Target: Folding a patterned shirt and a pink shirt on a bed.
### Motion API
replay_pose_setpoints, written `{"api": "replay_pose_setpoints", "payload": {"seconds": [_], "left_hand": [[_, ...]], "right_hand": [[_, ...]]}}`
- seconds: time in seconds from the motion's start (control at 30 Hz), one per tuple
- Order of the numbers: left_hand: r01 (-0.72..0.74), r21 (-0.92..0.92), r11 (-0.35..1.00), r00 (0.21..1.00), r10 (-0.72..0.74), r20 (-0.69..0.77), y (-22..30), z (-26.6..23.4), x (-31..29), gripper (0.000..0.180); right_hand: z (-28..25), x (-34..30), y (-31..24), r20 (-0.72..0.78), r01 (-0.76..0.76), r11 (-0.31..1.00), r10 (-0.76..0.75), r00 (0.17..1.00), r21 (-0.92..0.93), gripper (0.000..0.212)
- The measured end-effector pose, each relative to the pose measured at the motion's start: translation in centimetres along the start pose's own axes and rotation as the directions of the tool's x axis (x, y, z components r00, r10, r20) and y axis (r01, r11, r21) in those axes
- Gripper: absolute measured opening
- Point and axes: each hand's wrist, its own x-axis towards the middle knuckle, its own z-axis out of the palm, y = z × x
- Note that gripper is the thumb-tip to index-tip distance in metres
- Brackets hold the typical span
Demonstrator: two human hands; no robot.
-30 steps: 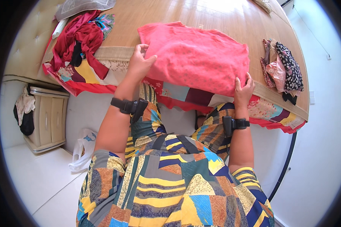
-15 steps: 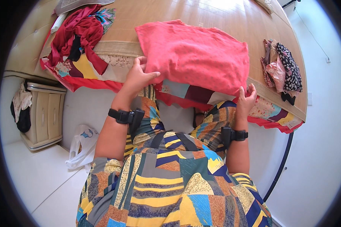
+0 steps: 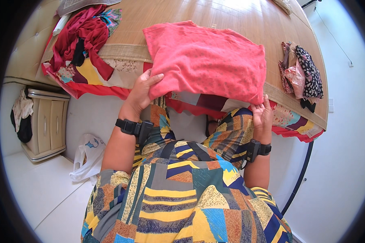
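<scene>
A pink top [image 3: 205, 60] with small dots lies spread on the bed, its near edge drawn over the bedside. My left hand [image 3: 141, 90] holds its near left corner, thumb on top and the other fingers hidden under the cloth. At the near right corner, my right hand [image 3: 261, 116] is turned palm up, its fingertips closed on the hem and partly covered by it. Between my hands the near edge hangs slightly slack.
A heap of dark red cloth [image 3: 79, 38] lies on the bed at the left. Folded clothes [image 3: 302, 75], one black with white spots, are stacked at the right. A cream bedside cabinet [image 3: 46, 121] and a white plastic bag [image 3: 87, 158] stand on the left.
My left hand has shifted slightly left and down, its thumb now on the cloth. My right hand has turned palm up and lowered a little at the corner. The near left edge is drawn closer.
</scene>
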Motion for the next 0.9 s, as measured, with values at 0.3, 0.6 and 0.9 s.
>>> {"api": "replay_pose_setpoints", "payload": {"seconds": [0.3, 0.6, 0.9], "left_hand": [[-0.001, -0.119, 0.993, 0.998, 0.009, 0.07, -0.1, 0.6, -0.1, 0.054], [-0.048, -0.144, 0.988, 0.997, 0.056, 0.049, -0.3, 0.3, -0.3, 0.055], [-0.069, -0.153, 0.986, 0.995, 0.079, 0.06, -0.2, 0.1, -0.4, 0.062]], "right_hand": [[0.8, 0.2, -0.3, 0.138, -0.203, 0.971, 0.22, 0.966, -0.128, 0.038], [3.7, -1.2, -0.6, 0.176, -0.047, 0.998, 0.053, 0.983, -0.043, 0.037], [6.5, 0.8, -3.4, 0.238, -0.068, 0.981, 0.024, 0.971, 0.18, 0.04]]}}
